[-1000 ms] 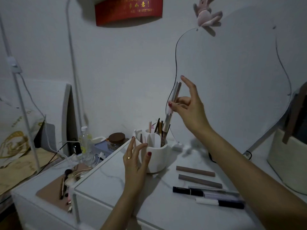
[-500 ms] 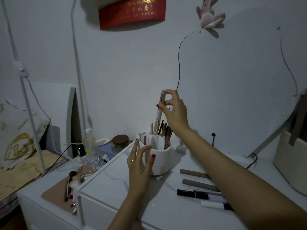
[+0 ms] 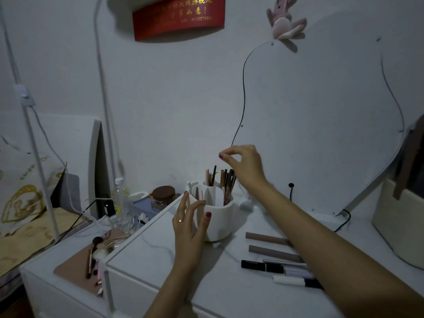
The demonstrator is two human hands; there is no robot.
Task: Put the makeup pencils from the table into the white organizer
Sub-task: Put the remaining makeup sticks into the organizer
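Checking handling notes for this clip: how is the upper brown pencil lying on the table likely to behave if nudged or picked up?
The upper brown pencil looks straight and rigid, so probably stiff. It is slim, likely light. Lying flat on the smooth table, it may slide or roll when nudged; its cross-section is unclear.

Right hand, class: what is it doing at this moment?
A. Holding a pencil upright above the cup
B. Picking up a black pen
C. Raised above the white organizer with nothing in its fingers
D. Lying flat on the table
C: the right hand is raised just above the pencils standing in the white organizer, thumb and forefinger pinched together with nothing between them.
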